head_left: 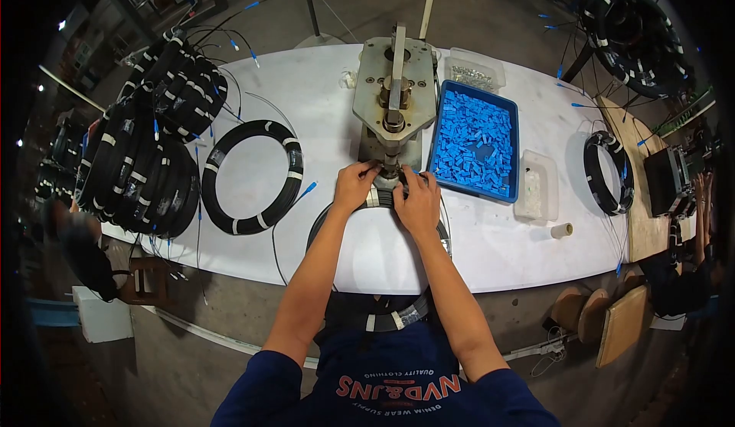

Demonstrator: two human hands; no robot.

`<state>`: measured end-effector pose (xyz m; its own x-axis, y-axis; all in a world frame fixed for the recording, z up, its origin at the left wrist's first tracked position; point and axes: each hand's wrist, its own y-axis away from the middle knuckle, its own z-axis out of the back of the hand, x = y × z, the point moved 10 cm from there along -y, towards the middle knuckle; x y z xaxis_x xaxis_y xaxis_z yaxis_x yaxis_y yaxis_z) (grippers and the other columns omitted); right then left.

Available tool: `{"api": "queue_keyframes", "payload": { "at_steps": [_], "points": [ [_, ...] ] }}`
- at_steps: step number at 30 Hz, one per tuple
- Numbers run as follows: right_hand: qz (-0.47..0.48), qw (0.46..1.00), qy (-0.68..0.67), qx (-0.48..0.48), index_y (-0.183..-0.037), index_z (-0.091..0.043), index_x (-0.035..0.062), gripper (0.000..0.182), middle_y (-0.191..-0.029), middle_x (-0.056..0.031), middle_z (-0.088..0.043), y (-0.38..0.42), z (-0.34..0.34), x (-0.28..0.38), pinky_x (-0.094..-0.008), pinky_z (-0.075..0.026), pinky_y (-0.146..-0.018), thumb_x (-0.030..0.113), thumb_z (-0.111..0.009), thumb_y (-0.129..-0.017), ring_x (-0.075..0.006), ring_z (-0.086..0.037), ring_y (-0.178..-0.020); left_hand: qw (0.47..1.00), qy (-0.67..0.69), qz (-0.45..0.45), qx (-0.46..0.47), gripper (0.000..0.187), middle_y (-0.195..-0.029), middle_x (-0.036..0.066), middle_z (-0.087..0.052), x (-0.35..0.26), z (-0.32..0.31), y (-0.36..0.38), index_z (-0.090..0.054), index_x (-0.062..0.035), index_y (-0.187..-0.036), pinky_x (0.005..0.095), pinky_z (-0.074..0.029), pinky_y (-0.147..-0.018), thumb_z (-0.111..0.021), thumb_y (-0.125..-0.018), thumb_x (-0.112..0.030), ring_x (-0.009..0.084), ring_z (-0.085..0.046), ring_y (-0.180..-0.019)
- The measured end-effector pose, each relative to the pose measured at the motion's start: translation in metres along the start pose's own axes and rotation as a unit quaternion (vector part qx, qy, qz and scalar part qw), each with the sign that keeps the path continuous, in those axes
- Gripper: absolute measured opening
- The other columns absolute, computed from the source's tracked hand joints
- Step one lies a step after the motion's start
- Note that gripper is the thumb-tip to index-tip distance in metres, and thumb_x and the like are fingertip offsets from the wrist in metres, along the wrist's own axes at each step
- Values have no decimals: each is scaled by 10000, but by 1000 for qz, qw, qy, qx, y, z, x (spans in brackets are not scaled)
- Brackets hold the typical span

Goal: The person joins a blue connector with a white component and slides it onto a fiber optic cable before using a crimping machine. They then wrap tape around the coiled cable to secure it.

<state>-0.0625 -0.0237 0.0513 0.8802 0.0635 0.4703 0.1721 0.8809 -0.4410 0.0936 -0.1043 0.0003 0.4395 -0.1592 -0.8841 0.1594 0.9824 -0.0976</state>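
Observation:
Both hands are at the foot of a metal press [394, 94] at the middle of the table. My left hand [357, 186] is closed at the left of the press tip, its fingertips bent inward on something too small to make out. My right hand [418, 200] is closed at the right of the tip, fingers bent, and what it pinches is hidden. A black cable coil [316, 229] with light bands lies under my wrists and hangs over the table's front edge. To the right of the press, a blue tray [514, 151] holds many small blue connector parts [468, 140].
Stacked black coils [138, 171] fill the table's left end, with a single coil [217, 197] beside them. Clear containers [538, 186] flank the tray. Another coil [593, 174] and a small roll [562, 230] lie right. People are at work at both edges.

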Motion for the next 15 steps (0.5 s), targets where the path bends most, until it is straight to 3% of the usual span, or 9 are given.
{"api": "queue_keyframes", "payload": {
  "at_steps": [15],
  "points": [
    [-7, 1000, -12, 3, -1240, -621, 91, 404, -1059, -128, -701, 0, 1, -1, -464, -447, -876, 182, -598, -846, -337, -534, -1143, 1000, -1, -22, -4, 258, -796, 137, -694, -4, 1, 1, -715, 12, -1083, 288, -463, -632, -674, -902, -167, 130, -579, -667]
  ]
}}
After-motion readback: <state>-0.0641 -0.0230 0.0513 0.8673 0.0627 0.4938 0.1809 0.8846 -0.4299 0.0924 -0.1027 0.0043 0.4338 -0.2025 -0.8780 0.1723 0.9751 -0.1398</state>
